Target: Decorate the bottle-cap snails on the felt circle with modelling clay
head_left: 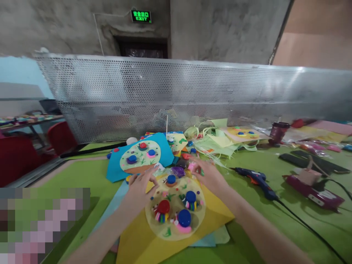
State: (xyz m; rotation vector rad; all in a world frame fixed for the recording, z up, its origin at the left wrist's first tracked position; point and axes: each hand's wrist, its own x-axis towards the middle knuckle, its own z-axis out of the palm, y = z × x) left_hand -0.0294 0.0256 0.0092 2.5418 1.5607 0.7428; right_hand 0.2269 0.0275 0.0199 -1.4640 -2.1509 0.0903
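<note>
A yellow card [137, 234] lies in front of me with a pale round panel [154, 231] on it. Raised clay shapes decorate the panel, topped by a red cap [164, 206] and several blue caps [184, 218]. My left hand [141, 186] is over the card's upper left edge, fingers bent and apart, holding nothing I can see. At the upper right edge is my right hand [207, 173], its thumb and fingers spread beside a small pink piece [191, 167]; whether they touch it is unclear. A purple packet [178, 171] lies between the hands.
A blue card [167, 154] with a similar panel lies behind left. Paper scraps [220, 146] are heaped at the back. To the right are a glue gun [255, 179] with its cord, a power strip [313, 194] and a dark cup [279, 132]. A perforated metal screen [192, 95] stands behind the table.
</note>
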